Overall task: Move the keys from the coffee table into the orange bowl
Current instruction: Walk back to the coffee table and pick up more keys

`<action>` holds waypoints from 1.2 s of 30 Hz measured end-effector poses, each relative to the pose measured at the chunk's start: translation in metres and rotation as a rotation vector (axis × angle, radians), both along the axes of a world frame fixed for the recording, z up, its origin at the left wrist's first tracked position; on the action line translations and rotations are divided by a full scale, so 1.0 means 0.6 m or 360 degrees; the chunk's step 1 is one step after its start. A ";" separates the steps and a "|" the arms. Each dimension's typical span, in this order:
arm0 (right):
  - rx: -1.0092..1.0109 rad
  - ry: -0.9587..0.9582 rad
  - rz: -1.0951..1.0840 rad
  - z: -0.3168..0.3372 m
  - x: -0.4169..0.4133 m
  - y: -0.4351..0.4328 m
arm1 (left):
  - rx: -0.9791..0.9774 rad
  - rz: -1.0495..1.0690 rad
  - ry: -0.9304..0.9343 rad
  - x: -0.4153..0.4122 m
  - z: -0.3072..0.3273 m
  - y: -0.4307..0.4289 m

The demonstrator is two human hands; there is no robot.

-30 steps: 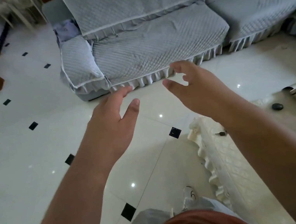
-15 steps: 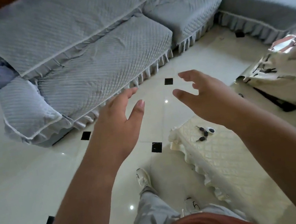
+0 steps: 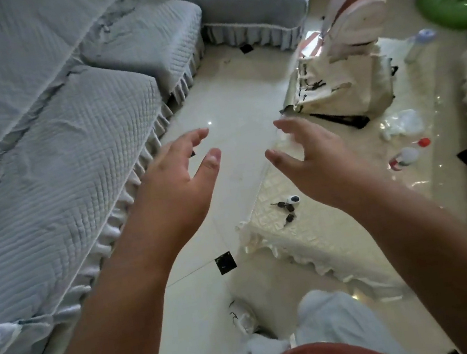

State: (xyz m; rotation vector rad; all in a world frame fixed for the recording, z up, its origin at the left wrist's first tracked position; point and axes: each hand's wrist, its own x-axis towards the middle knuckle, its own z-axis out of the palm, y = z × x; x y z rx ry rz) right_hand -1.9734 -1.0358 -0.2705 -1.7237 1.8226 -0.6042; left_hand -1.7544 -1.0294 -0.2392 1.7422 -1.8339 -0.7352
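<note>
Grey quilted sofa [image 3: 70,159] flanks a cream-clothed bench [image 3: 311,234]; the small dark bunch of keys [image 3: 288,209] lies near its corner; left hand [image 3: 175,186] and right hand [image 3: 316,163] hover wide, empty; approach step; next, reach down; no orange bowl visible.

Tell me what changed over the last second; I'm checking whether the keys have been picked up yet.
Only the view moved: the head turned right, so the coffee table and keys came fully into sight, with the sofa sliding left. Nothing was grasped or released. The left hand and right hand stay raised, open and empty above the floor and table edge; the keys lie untouched near the table's corner.
</note>
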 end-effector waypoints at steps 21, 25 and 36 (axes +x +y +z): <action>0.0207 -0.0256 -0.0728 -0.107 -0.170 -0.039 | 0.0188 -0.0693 -0.0134 -0.191 -0.100 -0.201; 0.0216 -0.0227 -0.0750 -0.129 -0.185 -0.070 | 0.0194 -0.0734 -0.0142 -0.217 -0.122 -0.225; 0.0266 -0.0226 -0.1110 -0.198 -0.158 -0.066 | 0.0223 -0.1052 -0.0189 -0.234 -0.154 -0.278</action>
